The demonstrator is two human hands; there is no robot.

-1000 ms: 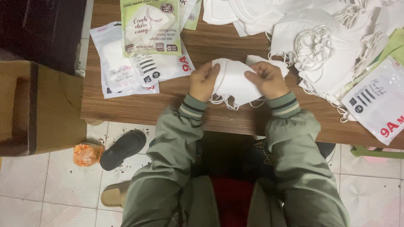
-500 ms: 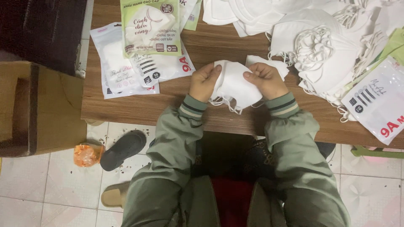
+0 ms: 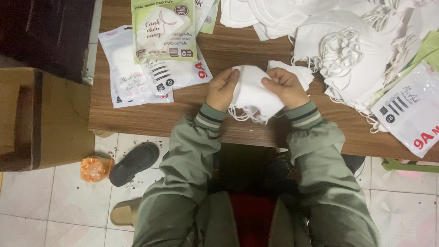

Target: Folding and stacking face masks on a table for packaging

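Cardboard box: a brown cardboard box [image 3: 41, 116] stands on the tiled floor [image 3: 36, 210] at 9 o'clock from the hands; what it holds cannot be told.
Floor items: an orange crumpled wrapper [image 3: 93, 168], a dark slipper [image 3: 133, 162] and a tan slipper [image 3: 123, 212] lie at 8 o'clock, under the edge of the wooden tabletop [image 3: 151, 116].
Clear packets: flat see-through plastic packets with white masks sealed inside [image 3: 137, 73] lie on the tabletop at 10 o'clock, overlapped from above by a green printed mask packet [image 3: 163, 29].
Left hand: the left hand [image 3: 222, 89] has its grip closed on the left edge of the white folded face mask [image 3: 254, 93].
Mask: it is held just above the near tabletop edge, between both hands, its ear loops hanging at 6 o'clock.
Right hand: the right hand [image 3: 283, 87] has its grip closed, pinching the mask's right edge.
Loose pile: a heap of unpacked white masks with tangled loops [image 3: 347, 50] lies at 1 to 2 o'clock, just beside the right hand.
Right packet: a white printed flat packet [image 3: 409, 110] lies at 3 o'clock.
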